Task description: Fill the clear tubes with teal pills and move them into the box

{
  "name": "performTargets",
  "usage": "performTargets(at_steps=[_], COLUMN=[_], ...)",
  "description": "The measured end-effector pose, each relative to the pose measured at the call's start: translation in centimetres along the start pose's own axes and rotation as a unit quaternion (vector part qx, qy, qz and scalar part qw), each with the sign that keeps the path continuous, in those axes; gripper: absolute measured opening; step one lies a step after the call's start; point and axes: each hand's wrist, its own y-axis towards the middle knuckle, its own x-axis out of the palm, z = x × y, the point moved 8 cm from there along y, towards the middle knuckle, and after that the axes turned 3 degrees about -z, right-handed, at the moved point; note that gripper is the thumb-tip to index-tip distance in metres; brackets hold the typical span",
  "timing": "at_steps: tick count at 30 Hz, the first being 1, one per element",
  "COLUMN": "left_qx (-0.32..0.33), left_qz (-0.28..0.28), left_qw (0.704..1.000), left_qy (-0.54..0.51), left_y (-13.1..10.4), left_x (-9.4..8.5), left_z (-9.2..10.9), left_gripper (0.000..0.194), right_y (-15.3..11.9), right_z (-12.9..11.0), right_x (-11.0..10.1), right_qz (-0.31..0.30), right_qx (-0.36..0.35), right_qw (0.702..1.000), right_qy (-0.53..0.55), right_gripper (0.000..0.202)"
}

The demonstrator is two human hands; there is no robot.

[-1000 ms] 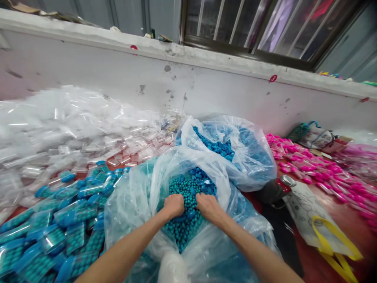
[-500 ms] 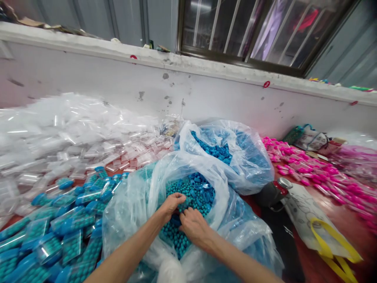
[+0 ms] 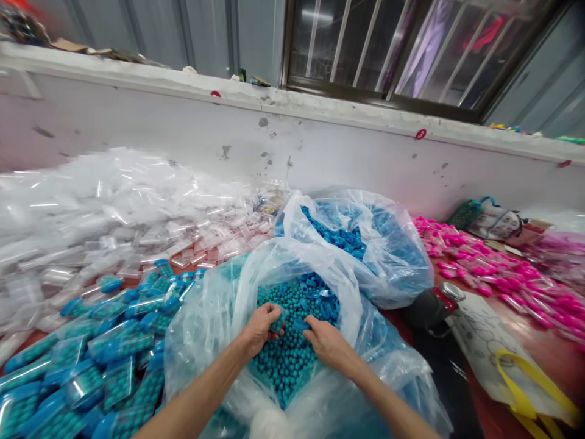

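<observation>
Left hand: thumb and fingers closed on a small clear container (image 3: 280,318) with teal showing in it; the hand (image 3: 259,329) sits over the bag's mouth, likely so any spill drops back in.
Right hand: this hand (image 3: 325,342) pinches a blue cap (image 3: 300,325) by its edge, near but apart from the container, which seems to leave its other face free.
Open bag: the plastic bag (image 3: 283,248) has its rim spread wide, apparently for easy reach to the teal beads (image 3: 286,366) and loose blue caps (image 3: 322,294) together.
Left side: filled containers (image 3: 116,341) lie beside the bag, clear containers (image 3: 123,238) heaped behind.
Beyond: a second bag (image 3: 404,277) of blue pieces stands close, perhaps as reserve.
Right side: pink-ended pieces (image 3: 491,262) lie well apart on the red bench (image 3: 518,326), keeping colours separate.
</observation>
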Motion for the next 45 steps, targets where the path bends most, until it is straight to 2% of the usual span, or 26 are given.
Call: performTargets(at_steps=[5, 9, 12, 19, 21, 25, 29, 34, 37, 41, 43, 45], left_qx=[0.033, 0.078, 0.078, 0.079, 0.074, 0.059, 0.044, 0.035, 0.052, 0.072, 0.081, 0.088], left_qz=[-0.063, -0.090, -0.096, -0.062, -0.058, -0.085, -0.078, -0.074, -0.065, -0.015, 0.007, 0.005], left_qw=[0.997, 0.993, 0.992, 0.995, 0.995, 0.994, 0.994, 0.994, 0.995, 0.997, 0.997, 0.996], left_qy=[0.026, 0.024, 0.004, 0.010, 0.010, -0.016, -0.057, -0.074, -0.063, -0.031, -0.012, 0.006], left_y=[-0.8, -1.3, -1.4, -1.4, -1.5, -1.7, -2.1, -2.4, -2.3, -2.3, -2.5, -2.9], left_x=[1.7, 2.4, 2.5, 2.0, 1.9, 2.3, 2.4, 2.4, 2.3, 1.9, 1.7, 1.7], left_z=[0.3, 0.6, 0.4, 0.1, 0.0, 0.0, 0.0, -0.4, -0.4, -0.5, -0.4, 0.0], left_gripper=[0.050, 0.054, 0.060, 0.071, 0.070, 0.070, 0.082, 0.089, 0.077, 0.058, 0.052, 0.048], right_y=[1.4, 2.1, 2.0, 1.5, 1.3, 0.5, -0.8, -1.5, -1.7, -1.9, -1.7, -1.0], right_z=[-0.1, -0.2, -0.1, 0.1, 0.0, -0.8, -2.5, -3.6, -4.0, -4.2, -4.0, -2.8], right_x=[-0.1, 1.0, 1.3, 1.0, 0.2, -1.8, -2.4, -2.0, -2.1, -1.5, -1.2, -1.2], right_qz=[0.004, -0.027, -0.027, -0.024, 0.010, 0.123, 0.185, 0.165, 0.143, 0.118, 0.114, 0.118], right_qx=[-0.030, 0.009, 0.018, 0.013, -0.001, -0.050, -0.132, -0.191, -0.224, -0.237, -0.230, -0.176], right_qw=[0.975, 0.935, 0.914, 0.915, 0.927, 0.960, 0.963, 0.964, 0.960, 0.962, 0.962, 0.957], right_qy=[0.219, 0.354, 0.403, 0.402, 0.375, 0.246, 0.144, 0.080, 0.085, 0.065, 0.097, 0.196], right_gripper=[0.028, 0.026, 0.026, 0.022, 0.022, 0.021, 0.023, 0.027, 0.026, 0.029, 0.027, 0.016])
